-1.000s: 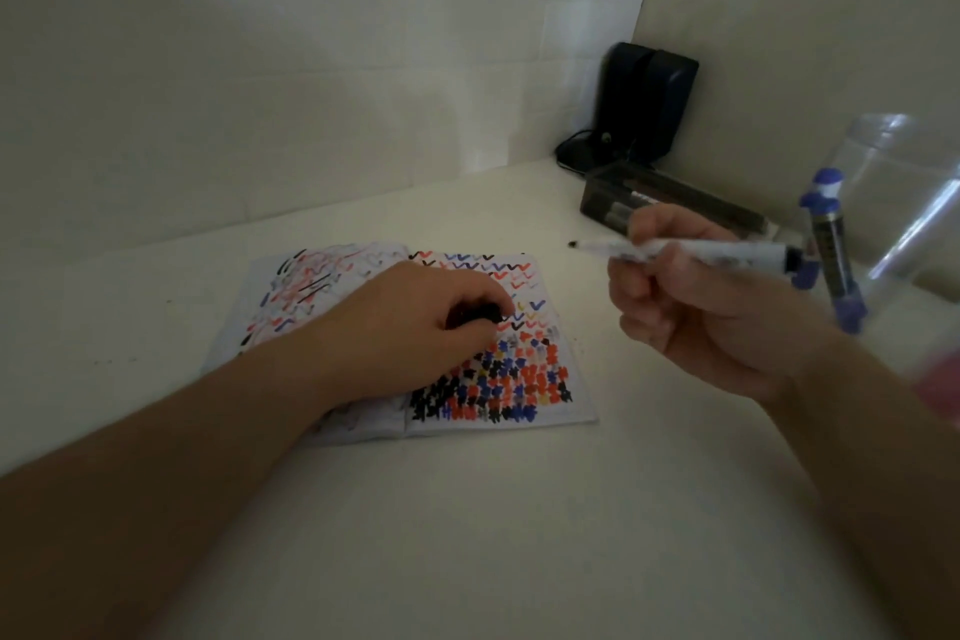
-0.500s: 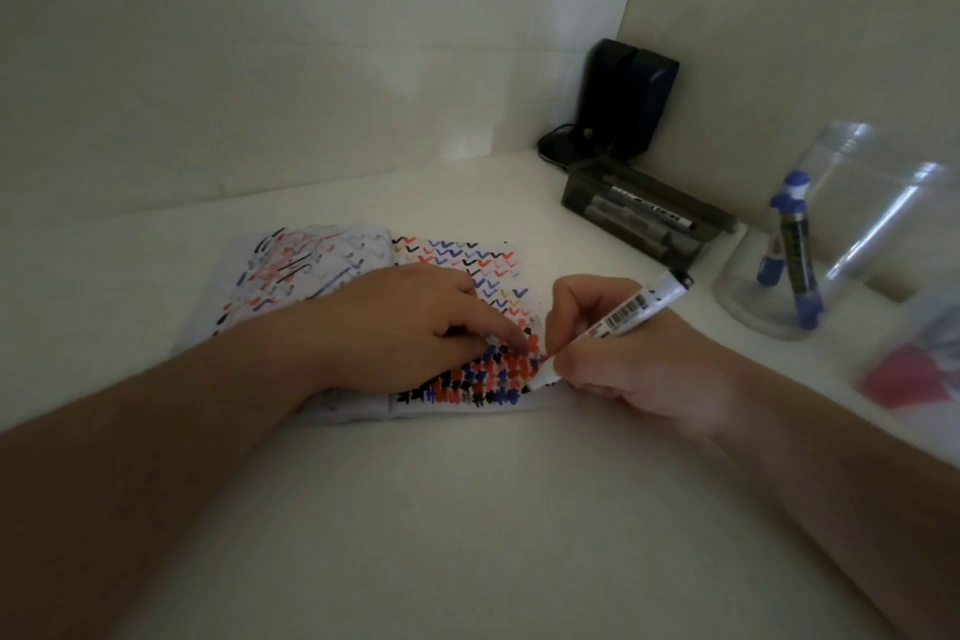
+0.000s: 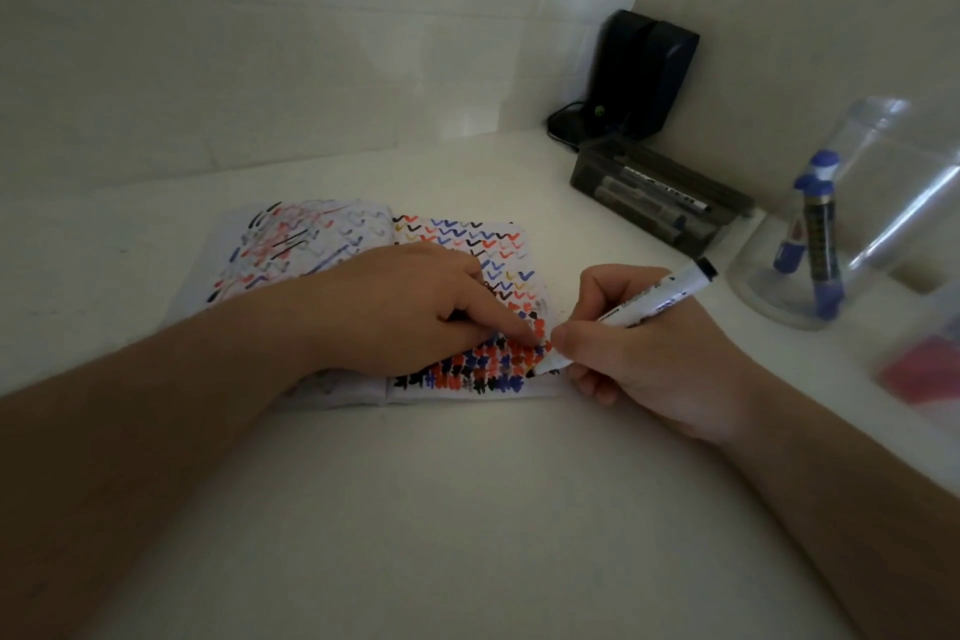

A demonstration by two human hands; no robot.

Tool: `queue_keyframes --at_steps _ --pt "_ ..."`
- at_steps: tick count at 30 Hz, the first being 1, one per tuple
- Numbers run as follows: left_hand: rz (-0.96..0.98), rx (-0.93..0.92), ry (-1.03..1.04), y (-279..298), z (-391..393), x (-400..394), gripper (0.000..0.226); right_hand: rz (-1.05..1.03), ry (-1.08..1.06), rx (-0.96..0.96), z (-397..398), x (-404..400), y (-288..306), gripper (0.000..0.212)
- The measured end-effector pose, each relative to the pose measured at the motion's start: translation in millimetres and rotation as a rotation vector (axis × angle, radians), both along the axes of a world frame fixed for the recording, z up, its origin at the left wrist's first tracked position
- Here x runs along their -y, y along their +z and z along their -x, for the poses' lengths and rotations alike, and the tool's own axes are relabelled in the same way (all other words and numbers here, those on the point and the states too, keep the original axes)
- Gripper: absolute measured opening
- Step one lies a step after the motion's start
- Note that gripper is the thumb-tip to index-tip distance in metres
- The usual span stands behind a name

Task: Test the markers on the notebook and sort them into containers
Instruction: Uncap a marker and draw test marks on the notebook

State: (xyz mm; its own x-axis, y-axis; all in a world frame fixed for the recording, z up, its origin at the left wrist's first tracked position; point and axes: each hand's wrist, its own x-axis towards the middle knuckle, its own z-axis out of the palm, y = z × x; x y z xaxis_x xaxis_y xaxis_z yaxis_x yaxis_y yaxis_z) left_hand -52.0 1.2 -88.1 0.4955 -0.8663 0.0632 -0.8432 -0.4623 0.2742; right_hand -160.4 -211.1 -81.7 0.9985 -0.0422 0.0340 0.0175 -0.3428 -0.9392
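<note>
Right hand (image 3: 660, 353) has its grip wrapped tight around a white-barrelled marker with a black end (image 3: 631, 309), tip down at the lower right corner of the open white notebook (image 3: 452, 307), right on the page! Rows of red, blue and black dabs fill that page's lower part, with coloured ticks above them, and the left page is covered in scribbles. Left hand (image 3: 415, 307) lies over the middle of the notebook, forefinger stretched out and pressing the paper just beside the marker tip; something dark shows under its curled fingers, too hidden to name. Over on the right of the pale desk (image 3: 467, 509), a clear plastic cup (image 3: 852, 224) holds two blue-capped markers (image 3: 810, 234), leaning upright. Behind it, a dark rectangular tray (image 3: 660, 195) holds more markers lying flat, and a black boxy device (image 3: 644, 73) sits in the corner. Something red and blurred (image 3: 922, 372) sits at the right edge.
</note>
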Motion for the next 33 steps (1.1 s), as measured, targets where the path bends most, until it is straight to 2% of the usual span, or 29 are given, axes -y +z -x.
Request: queue_keyframes --at_steps 6,33 --pt "0.015 -0.002 -0.005 -2.4 -2.2 0.3 0.036 0.084 -0.023 0.003 0.8 -4.1 1.3 0.024" --pt "0.017 -0.029 0.003 -0.1 0.3 -0.4 0.037 0.060 0.004 0.014 0.8 -0.7 -1.7 0.026"
